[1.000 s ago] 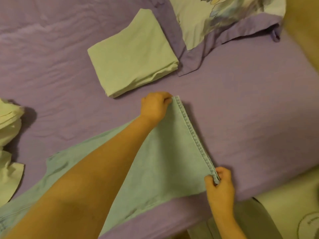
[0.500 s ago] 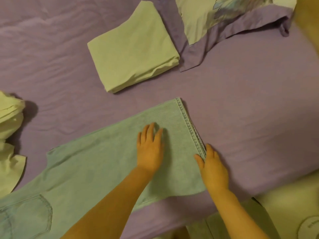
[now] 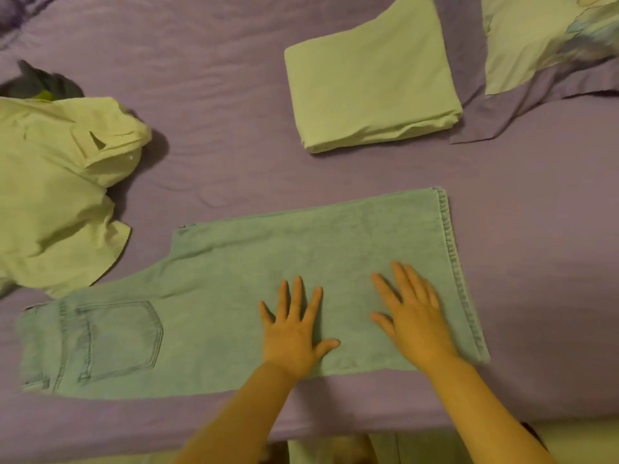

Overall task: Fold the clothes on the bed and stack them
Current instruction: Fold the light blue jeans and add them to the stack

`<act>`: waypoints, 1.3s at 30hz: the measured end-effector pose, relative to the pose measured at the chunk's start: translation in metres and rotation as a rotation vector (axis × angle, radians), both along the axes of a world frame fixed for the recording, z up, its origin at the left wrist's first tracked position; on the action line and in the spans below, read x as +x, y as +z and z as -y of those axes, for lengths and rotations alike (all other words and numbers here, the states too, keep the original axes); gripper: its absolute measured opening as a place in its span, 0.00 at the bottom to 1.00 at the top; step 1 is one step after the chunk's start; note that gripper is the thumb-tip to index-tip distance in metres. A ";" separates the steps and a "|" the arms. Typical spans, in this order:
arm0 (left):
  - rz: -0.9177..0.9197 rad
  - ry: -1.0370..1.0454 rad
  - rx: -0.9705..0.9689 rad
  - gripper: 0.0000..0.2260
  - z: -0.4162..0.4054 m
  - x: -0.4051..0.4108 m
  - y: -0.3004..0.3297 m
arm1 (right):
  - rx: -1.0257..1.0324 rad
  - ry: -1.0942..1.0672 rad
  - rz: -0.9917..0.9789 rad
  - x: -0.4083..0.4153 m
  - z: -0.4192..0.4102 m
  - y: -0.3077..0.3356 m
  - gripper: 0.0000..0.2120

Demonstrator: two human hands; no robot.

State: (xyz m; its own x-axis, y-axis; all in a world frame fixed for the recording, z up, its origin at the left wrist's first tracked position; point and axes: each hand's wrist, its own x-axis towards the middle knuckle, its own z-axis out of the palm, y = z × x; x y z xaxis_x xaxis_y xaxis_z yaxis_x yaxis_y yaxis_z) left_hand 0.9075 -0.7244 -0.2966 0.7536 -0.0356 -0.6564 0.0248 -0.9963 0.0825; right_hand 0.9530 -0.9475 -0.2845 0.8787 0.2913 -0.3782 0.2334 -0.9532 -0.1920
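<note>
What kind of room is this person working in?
Most likely a bedroom: the jeans lie spread on a bed with a purple sheet, a pillow sits at the top right corner, and a folded garment rests beside it.

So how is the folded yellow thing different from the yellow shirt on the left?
The folded yellow cloth is a neat flat rectangle; the yellow shirt lies crumpled. The cloth sits beside the pillow; the shirt lies across the bed, touching the jeans. Both are pale yellow-green.

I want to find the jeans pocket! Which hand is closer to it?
Left. The left hand lies flat on the jeans, nearer the back pocket; the right hand rests farther away, by the hem.
</note>
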 end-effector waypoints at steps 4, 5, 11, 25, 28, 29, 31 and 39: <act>-0.060 0.016 0.033 0.45 -0.020 -0.004 0.005 | -0.141 0.072 -0.192 -0.008 -0.022 -0.008 0.41; -0.099 0.052 0.040 0.46 -0.027 -0.007 0.007 | -0.142 0.061 -0.231 -0.006 -0.027 -0.006 0.46; -0.176 0.164 0.022 0.51 -0.074 -0.026 0.014 | -0.239 0.195 -0.365 0.009 -0.090 0.015 0.51; -0.025 0.013 0.135 0.46 -0.240 0.021 0.010 | -0.216 0.644 -0.165 0.051 -0.306 0.002 0.46; 0.006 -0.040 0.089 0.46 -0.250 0.016 0.001 | -0.198 0.571 -0.216 0.058 -0.340 -0.002 0.49; 0.023 -0.050 0.072 0.46 -0.254 0.015 -0.002 | -0.204 0.537 -0.242 0.060 -0.345 -0.005 0.50; 0.059 -0.067 0.037 0.45 -0.262 0.015 -0.004 | -0.235 0.510 -0.279 0.065 -0.351 -0.007 0.52; 0.591 0.298 0.019 0.27 -0.333 -0.035 0.016 | -0.149 0.458 -0.124 0.003 -0.376 0.002 0.32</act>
